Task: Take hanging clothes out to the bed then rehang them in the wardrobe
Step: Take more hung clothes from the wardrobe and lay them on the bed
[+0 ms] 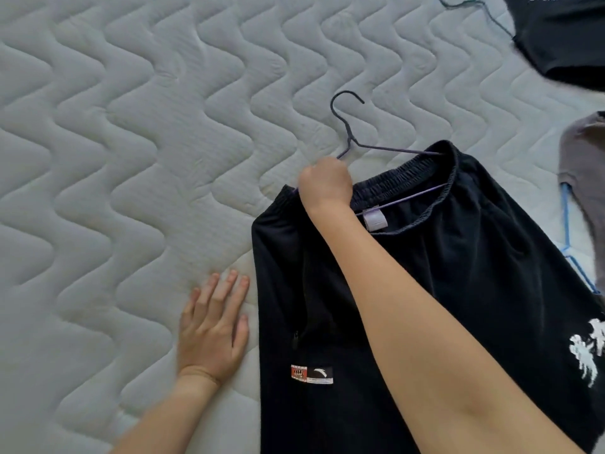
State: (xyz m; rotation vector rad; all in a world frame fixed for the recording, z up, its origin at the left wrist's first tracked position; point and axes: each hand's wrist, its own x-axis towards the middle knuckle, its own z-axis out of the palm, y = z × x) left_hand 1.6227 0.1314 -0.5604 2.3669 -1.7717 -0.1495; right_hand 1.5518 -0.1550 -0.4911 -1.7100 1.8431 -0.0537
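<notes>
On the bed (131,158), black shorts (458,273) lie flat, their legs cut off at the bottom. A purple hanger (350,139) sits in the waistband, half hidden. The right hand (325,185) is curled round it. The left hand (212,326) lies flat beside the shorts, where quilted mattress stretches wide. 2 more clothes, a black top (563,37) and a brown one (582,178), run off the right edge.

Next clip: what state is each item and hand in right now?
Black shorts: lying on mattress, waistband open.
Purple hanger: partly inside waistband, right hand grips it.
Left hand: open, flat on mattress.
Brown garment: lying, blue hanger at its edge.
Black garment: lying on mattress.
</notes>
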